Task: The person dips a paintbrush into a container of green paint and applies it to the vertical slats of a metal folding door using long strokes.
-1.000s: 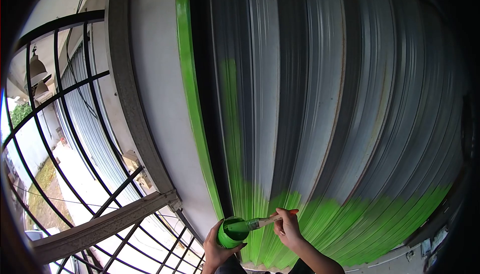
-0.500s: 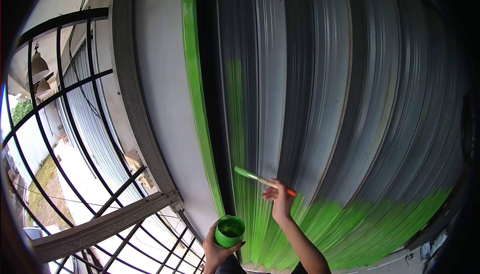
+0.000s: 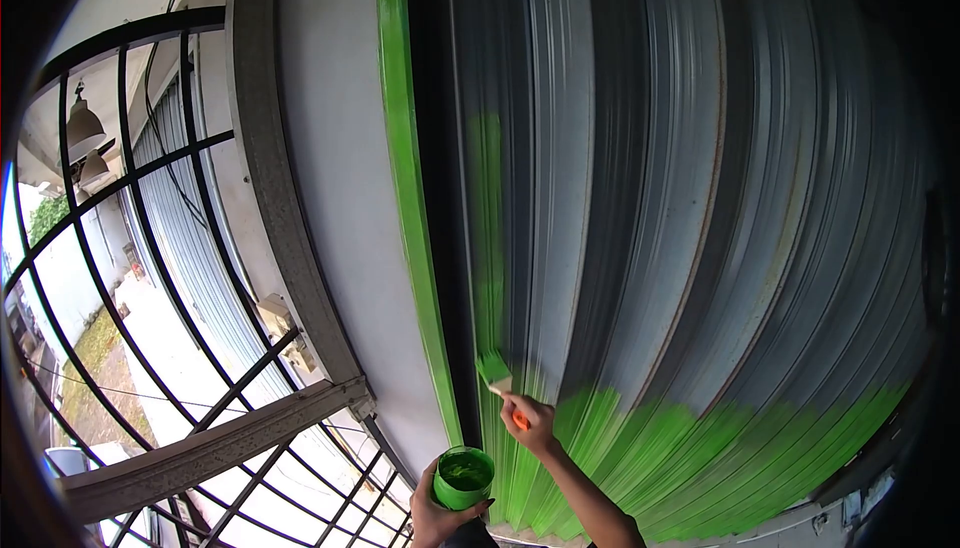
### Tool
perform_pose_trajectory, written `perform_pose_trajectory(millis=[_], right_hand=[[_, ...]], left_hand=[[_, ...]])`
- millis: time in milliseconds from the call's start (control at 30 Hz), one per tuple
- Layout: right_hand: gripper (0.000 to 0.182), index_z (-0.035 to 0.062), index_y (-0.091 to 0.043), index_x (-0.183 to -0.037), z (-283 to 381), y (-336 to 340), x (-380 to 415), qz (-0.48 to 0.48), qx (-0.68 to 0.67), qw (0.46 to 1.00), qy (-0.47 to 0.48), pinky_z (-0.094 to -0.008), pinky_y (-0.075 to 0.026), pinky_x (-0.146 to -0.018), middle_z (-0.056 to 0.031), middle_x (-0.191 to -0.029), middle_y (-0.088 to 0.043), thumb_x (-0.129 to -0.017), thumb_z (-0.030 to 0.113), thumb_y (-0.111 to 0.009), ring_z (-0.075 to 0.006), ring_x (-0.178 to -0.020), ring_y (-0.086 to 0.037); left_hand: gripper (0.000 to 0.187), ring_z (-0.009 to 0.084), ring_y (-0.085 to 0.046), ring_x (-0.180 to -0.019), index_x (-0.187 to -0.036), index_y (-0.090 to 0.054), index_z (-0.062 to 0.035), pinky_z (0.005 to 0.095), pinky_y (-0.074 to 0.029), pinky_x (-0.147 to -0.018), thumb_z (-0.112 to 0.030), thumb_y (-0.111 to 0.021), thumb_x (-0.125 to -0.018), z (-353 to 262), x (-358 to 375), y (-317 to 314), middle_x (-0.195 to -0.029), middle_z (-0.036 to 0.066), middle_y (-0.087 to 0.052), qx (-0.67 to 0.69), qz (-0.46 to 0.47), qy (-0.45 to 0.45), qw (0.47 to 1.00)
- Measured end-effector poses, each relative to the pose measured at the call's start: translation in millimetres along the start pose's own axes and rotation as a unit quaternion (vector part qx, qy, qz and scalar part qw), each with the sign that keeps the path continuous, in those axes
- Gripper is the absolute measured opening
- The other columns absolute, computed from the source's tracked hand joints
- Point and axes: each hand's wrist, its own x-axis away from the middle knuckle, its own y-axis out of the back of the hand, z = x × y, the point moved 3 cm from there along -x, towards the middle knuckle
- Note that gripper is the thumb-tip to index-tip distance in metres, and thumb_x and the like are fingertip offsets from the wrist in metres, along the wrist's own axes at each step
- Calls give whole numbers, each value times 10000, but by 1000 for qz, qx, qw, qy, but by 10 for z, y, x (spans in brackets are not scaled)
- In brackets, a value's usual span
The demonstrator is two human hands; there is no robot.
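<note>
My left hand (image 3: 430,516) is wrapped around a cup of green paint (image 3: 463,493), which is tilted a little so that its inside shows. In my right hand (image 3: 536,423) is a paintbrush (image 3: 502,385) with an orange handle end. Its green-coated bristles touch the corrugated metal shutter (image 3: 650,198) at the lower end of a narrow green stripe (image 3: 488,188). The shutter is grey above, and fresh green covers its lower part (image 3: 640,458) in uneven strokes.
Left of the shutter stand a green-painted strip (image 3: 405,148) and a white wall panel (image 3: 340,148). A metal post (image 3: 275,148) and black window bars (image 3: 150,173) fill the left side. Beyond them hang lamps (image 3: 85,128) over a bright yard.
My right hand has moved left and slightly down, turning the brush from nearly level to bristles up against the shutter. The cup has shifted slightly down in view.
</note>
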Motion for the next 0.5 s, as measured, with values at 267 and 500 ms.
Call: perform_pose_trajectory(millis=[267,500], right_hand=[[77,109,-658,-868,74,-51,-772,2,14,1000,-22,-278,-467,-447,-42,-610,-625,-797,112,-688,-178,-498,-617],[138,56,-677,-925,383,106,-1313,-136,-16,987,79,-265,-410,-419,-45,-591,-584,-787,45,-678,-143,-436,-542]], left_hand=[[874,201,-641,-1006,-1220,-508,43,338,-508,-912,-250,-926,-510,-27,34,11,-1077,123,-653,-38,15,1,999],[901,196,-638,-1011,-1237,-492,45,338,-507,-912,-267,-925,-511,-44,55,-46,-1086,128,-651,-8,15,13,1000]])
